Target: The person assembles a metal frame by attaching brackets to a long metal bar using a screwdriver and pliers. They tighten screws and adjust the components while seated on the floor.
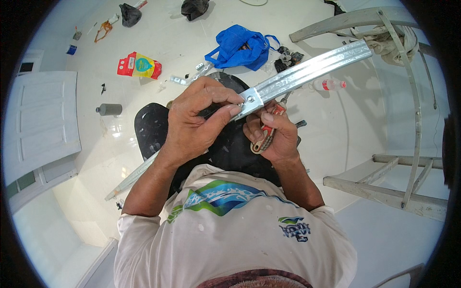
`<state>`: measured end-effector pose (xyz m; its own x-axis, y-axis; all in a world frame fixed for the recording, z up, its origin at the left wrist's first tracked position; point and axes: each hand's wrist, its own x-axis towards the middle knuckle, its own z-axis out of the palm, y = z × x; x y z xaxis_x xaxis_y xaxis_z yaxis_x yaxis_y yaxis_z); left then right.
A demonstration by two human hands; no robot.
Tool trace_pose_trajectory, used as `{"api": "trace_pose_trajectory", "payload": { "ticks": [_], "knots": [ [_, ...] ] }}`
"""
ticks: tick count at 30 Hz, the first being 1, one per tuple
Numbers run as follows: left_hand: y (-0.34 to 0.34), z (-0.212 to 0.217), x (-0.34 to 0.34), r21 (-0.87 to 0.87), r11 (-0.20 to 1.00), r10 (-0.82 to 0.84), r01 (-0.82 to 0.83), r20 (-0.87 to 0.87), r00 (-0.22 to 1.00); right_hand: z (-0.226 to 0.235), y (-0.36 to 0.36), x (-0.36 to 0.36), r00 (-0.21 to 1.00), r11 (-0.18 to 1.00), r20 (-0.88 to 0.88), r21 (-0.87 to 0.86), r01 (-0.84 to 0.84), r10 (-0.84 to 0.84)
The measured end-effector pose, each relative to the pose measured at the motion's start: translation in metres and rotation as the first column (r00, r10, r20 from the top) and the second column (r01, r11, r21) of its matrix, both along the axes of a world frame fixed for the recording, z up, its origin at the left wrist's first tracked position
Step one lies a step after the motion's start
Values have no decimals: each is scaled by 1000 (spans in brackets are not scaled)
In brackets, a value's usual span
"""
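Observation:
A long galvanized metal channel [314, 67] slants up to the right in front of me, its near end fitted with a bracket plate and a bolt [250, 99]. My left hand [194, 120] is closed at that end, thumb and forefinger pinching a small shiny metal fastener against the plate. In my right hand [276, 132], below the channel, is a screwdriver [269, 129] with a red and dark handle, its shaft pointing up. The right fingertips reach the channel's underside and are partly hidden by it. Dark trousers with pale spots [218, 149] lie beneath both hands.
On the pale floor lie a blue bag [241, 47], a red and yellow packet [139, 66], a grey bottle [109, 109], a clear bottle [330, 85] and another metal strip [134, 176]. Ladder-like framing [384, 194] stands at right, a white door [42, 126] at left.

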<state>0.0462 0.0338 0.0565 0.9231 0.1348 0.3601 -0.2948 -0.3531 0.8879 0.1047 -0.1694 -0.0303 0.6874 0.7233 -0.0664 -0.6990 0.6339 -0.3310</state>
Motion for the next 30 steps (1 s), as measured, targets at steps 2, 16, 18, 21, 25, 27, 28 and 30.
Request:
{"api": "trace_pose_trajectory", "payload": {
  "ticks": [2,16,18,21,25,27,28,30],
  "knots": [
    [0,-1,0,-16,1000,-3,2,-12,1000,-1,0,0,1000,1000,14,-3,2,-2],
    [4,3,-4,67,998,-17,21,-58,998,4,2,-1,1000,1000,21,8,17,-17],
    [3,3,-3,69,997,-20,24,-54,998,0,1,-1,1000,1000,16,8,18,-18],
    [4,5,-3,78,997,-23,29,-75,997,6,1,-2,1000,1000,-4,-14,21,-21],
    [8,3,-5,61,997,-49,56,-105,993,3,0,-1,1000,1000,11,-4,23,-23],
    [10,3,-7,95,994,-41,47,-63,997,3,0,-1,1000,1000,8,-5,20,-20],
    [10,5,-11,134,990,-30,31,-16,999,4,0,0,1000,1000,6,-4,21,-21],
    [6,9,-19,237,971,-14,4,39,999,9,1,-1,1000,999,5,-37,23,-23]
  ]
}}
